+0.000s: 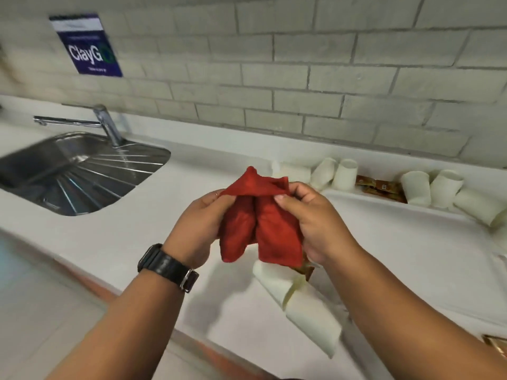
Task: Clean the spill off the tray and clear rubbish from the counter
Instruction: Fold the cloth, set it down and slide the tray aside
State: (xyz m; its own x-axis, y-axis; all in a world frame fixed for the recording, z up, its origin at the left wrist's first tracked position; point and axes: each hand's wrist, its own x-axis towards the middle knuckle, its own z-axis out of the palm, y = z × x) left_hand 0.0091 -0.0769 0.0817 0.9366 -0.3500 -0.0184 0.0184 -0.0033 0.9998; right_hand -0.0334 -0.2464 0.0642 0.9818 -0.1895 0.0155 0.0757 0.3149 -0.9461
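At the centre of the frame, your two hands hold a red cloth (258, 223) bunched above the white counter (115, 231). Your left hand (199, 229), with a black watch (168, 267) on its wrist, is curled around the cloth's left fold, fingers closed on it. Your right hand (315, 220) grips the right fold, thumb and fingertips pinching the top edge. The cloth hangs in two lobes between your palms, clear of the counter.

Right of centre lies the white tray (411, 242), its far rim running toward the right edge. Just below your hands, two paper cups (301, 305) lie tipped on their sides, with a brown sachet (304, 268) peeking out under the cloth. Along the tray's far side, more paper cups (337, 174) lie toppled, with brown sachets (381, 186) among them. Whether a spill marks the tray, you cannot tell from here.

Middle left of the frame holds a steel sink (82, 171) with its tap (104, 122). Upper left, a blue sign (86, 45) hangs on the grey brick wall (301, 64).
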